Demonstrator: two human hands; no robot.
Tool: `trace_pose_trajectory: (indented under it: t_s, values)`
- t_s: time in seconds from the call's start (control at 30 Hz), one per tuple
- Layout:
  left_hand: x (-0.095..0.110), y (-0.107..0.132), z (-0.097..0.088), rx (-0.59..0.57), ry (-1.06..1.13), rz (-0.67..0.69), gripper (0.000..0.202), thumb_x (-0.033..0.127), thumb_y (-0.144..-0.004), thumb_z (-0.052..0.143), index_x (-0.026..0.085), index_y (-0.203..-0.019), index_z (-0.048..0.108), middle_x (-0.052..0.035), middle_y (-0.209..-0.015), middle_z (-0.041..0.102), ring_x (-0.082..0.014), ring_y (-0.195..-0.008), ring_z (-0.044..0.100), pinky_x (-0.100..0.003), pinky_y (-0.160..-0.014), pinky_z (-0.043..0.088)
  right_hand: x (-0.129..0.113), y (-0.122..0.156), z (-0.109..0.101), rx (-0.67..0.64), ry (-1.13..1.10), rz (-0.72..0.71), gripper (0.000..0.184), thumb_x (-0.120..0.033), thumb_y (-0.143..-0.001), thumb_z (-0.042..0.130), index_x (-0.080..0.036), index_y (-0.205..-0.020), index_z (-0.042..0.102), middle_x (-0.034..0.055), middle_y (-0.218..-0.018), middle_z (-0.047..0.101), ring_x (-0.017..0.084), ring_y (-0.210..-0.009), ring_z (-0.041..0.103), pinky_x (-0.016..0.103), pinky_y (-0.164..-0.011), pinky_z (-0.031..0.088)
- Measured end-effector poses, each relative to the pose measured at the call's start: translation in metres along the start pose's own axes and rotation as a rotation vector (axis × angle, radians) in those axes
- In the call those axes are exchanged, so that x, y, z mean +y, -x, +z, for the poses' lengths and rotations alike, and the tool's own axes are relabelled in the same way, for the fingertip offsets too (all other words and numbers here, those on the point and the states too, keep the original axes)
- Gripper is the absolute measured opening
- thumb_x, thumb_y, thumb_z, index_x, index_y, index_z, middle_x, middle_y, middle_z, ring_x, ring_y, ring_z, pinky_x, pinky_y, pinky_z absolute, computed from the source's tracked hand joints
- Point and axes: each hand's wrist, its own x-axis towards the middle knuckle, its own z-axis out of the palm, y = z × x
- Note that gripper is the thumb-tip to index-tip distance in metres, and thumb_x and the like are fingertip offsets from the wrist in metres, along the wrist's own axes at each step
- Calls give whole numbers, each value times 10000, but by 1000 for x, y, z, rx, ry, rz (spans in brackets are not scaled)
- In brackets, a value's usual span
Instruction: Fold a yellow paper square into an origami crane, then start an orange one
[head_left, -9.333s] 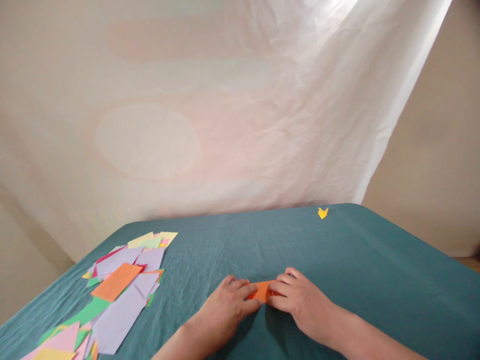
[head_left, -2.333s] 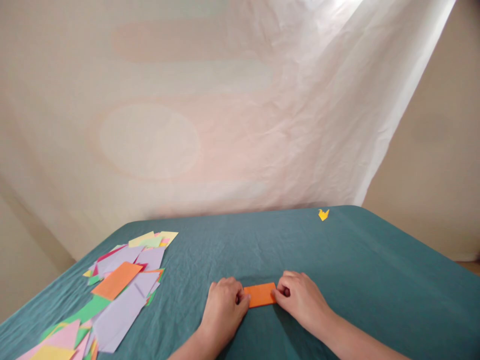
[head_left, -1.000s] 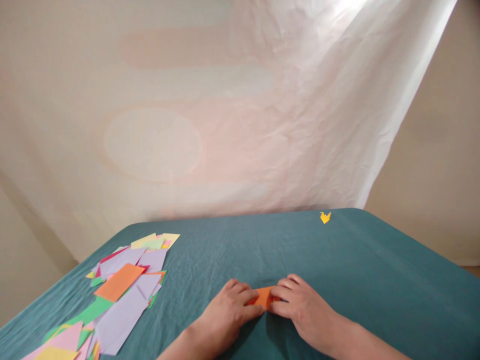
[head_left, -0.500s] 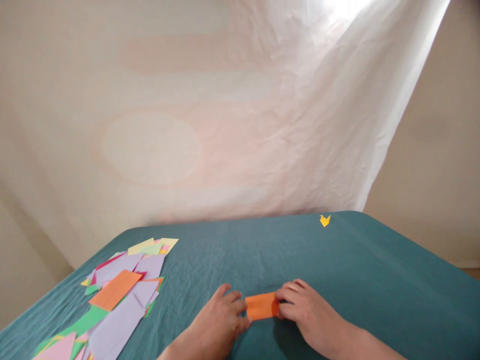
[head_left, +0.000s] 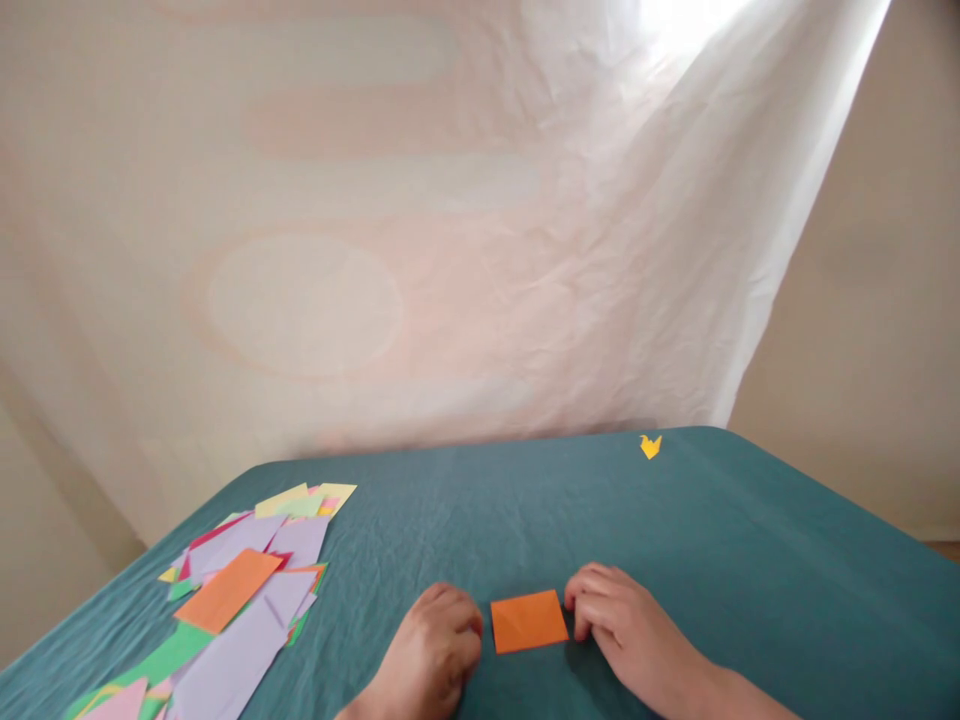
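A folded orange paper rectangle (head_left: pixel 529 622) lies on the green cloth between my hands, with faint creases across it. Beside its left edge is my left hand (head_left: pixel 439 645), its fingers curled in and a narrow strip of cloth between it and the paper. At the paper's right edge, my right hand (head_left: pixel 619 625) rests with bent fingers drawn together; they seem just off the paper. Neither hand shows anything held.
A loose pile of coloured paper sheets (head_left: pixel 232 650) spreads over the left of the green-covered table (head_left: pixel 420 520). A small yellow folded paper bird (head_left: pixel 650 446) stands near the far right edge. A pale sheet (head_left: pixel 480 300) hangs behind the table.
Both hands have let go of the orange paper and drawn slightly apart from it. The left fingers have curled in. The paper now lies flatter, its top face more fully seen.
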Motion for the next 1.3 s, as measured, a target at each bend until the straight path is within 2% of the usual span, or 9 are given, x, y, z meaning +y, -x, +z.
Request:
trace_pose_trajectory:
  t_s: [0.03,0.13,0.23,0.33,0.77,1.3]
  values:
    - [-4,1,2,24,26,-19,181,18,-610,436,165,-524,498,-23,-696,617,-148,-695,536,-264,-691,365,4,0,1,34,-45,40,324,45,-740,399,-194,-644,595,-3,-833,620,143,-845,550,268,-767,373]
    - [-18,3,6,125,83,-191,202,-8,-574,375,162,-492,448,-15,-557,531,-138,-634,501,-234,-627,342,16,-2,2,116,-162,160,310,45,-669,369,-188,-608,565,-1,-727,606,139,-748,563,250,-713,398]
    - [-30,3,9,141,170,-306,209,-11,-535,350,161,-455,436,-14,-533,513,-131,-626,509,-208,-601,345,24,-6,3,125,-201,213,309,31,-653,356,-190,-595,565,-2,-693,601,140,-711,569,247,-692,403]
    - [-37,3,12,132,225,-354,215,-7,-520,342,163,-442,448,-11,-528,519,-128,-625,515,-199,-606,355,23,-8,3,114,-196,212,314,17,-662,359,-196,-616,586,-2,-703,608,147,-730,571,252,-706,402]
    - [-41,7,17,110,219,-322,229,-19,-503,336,170,-440,450,1,-523,515,-129,-642,494,-209,-632,341,19,-7,6,72,-107,166,324,22,-663,368,-206,-642,597,-4,-732,611,158,-786,553,264,-739,393]
    - [-37,4,14,113,198,-306,217,-18,-508,338,172,-443,420,2,-517,504,-134,-624,479,-220,-623,335,16,-7,5,61,-94,167,331,23,-660,361,-203,-642,603,1,-736,602,164,-789,546,278,-743,392]
